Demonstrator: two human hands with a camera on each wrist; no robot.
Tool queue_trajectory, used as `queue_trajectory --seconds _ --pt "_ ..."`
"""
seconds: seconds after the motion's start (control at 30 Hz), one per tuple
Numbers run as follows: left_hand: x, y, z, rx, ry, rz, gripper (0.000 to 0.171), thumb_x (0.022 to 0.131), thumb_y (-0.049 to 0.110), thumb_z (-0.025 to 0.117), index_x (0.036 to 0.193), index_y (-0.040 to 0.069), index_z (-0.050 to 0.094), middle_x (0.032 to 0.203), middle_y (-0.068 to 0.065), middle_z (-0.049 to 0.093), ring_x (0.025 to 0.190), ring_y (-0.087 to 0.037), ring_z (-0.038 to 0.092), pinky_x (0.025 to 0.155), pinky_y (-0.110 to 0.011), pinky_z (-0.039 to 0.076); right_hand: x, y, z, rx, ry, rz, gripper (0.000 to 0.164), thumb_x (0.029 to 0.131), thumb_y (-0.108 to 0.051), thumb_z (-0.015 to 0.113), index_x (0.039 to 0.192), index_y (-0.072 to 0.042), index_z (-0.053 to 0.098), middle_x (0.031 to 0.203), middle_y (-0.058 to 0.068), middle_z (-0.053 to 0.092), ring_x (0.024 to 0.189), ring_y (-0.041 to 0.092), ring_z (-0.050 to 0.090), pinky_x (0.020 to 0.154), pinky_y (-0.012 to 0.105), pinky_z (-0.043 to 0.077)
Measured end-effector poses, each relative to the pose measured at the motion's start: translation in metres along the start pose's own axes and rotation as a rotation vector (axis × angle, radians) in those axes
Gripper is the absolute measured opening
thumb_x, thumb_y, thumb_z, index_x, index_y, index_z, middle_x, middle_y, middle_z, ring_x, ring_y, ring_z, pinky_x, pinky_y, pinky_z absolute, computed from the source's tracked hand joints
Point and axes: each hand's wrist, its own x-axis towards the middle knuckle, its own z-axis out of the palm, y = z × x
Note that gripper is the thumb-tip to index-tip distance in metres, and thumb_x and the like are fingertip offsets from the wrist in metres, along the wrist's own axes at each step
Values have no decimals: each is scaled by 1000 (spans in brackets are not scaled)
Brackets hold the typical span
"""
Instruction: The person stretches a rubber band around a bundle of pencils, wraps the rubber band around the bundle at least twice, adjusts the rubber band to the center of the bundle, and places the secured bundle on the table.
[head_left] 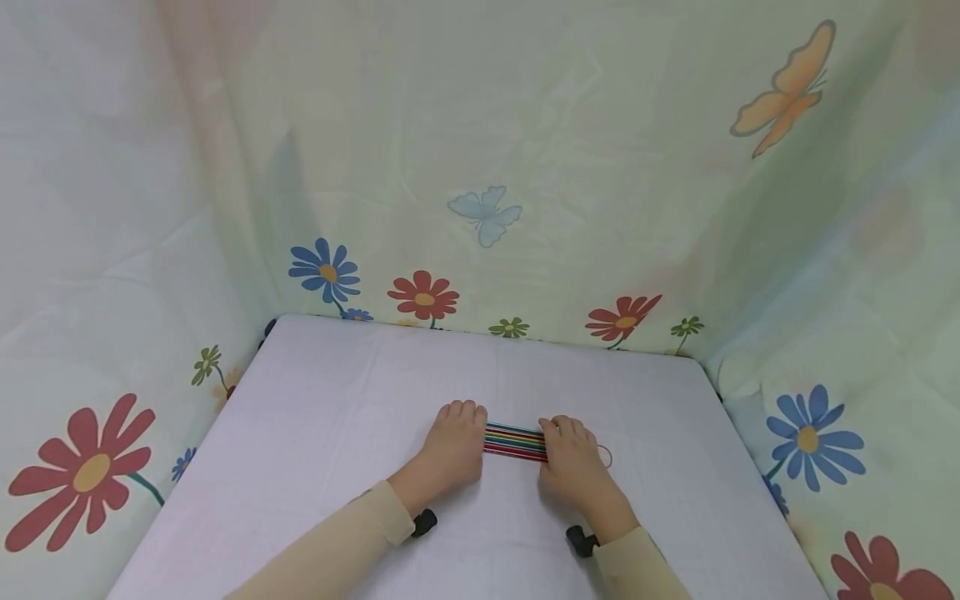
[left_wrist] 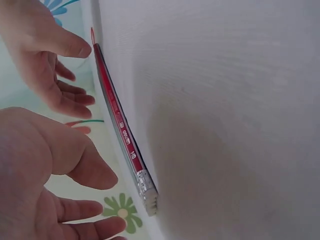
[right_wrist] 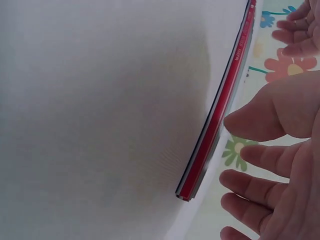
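A row of pencils [head_left: 515, 442] in several colours lies side by side on the white tabletop. Their white eraser ends [left_wrist: 151, 202] and silver ferrules show in the left wrist view; a red pencil [right_wrist: 215, 115] forms the near edge. My left hand [head_left: 453, 446] is over the eraser ends, fingers loosely bent, with a gap between thumb and pencils in its wrist view. Over the other end is my right hand [head_left: 573, 462], its thumb close beside the red pencil and its fingers relaxed; contact is unclear. Beyond it lies a thin red loop [head_left: 605, 456].
The white cloth-covered table [head_left: 337, 375] has a back edge against a hanging curtain [head_left: 600, 167] printed with flowers and butterflies. More curtain hangs at the left and right. Black wrist-worn devices [head_left: 424, 522] sit under both forearms, near the tabletop.
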Motion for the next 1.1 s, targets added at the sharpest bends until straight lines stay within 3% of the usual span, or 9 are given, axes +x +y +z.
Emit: queue_trajectory --seconds 0.4,0.87,1.1 --pt "16 11 11 85 -39 49 53 97 32 73 139 6 55 123 -7 59 113 -21 52 107 -40 48 7 -5 3 -35 -42 18 52 94 -10 74 142 1 58 134 20 59 126 40 55 110 64 45" --pt "20 14 9 56 -81 17 38 99 27 69 129 7 60 115 -6 59 107 -20 53 98 -38 50 16 0 12 -49 -102 55 35 96 -15 72 130 -9 63 119 10 57 115 33 52 102 61 45" --pt "23 14 14 38 -63 -4 30 99 24 68 123 8 59 111 -7 55 105 -23 51 96 -39 49 22 0 14 -52 -127 63 29 96 -15 75 121 -13 61 110 7 56 108 31 51 95 56 45"
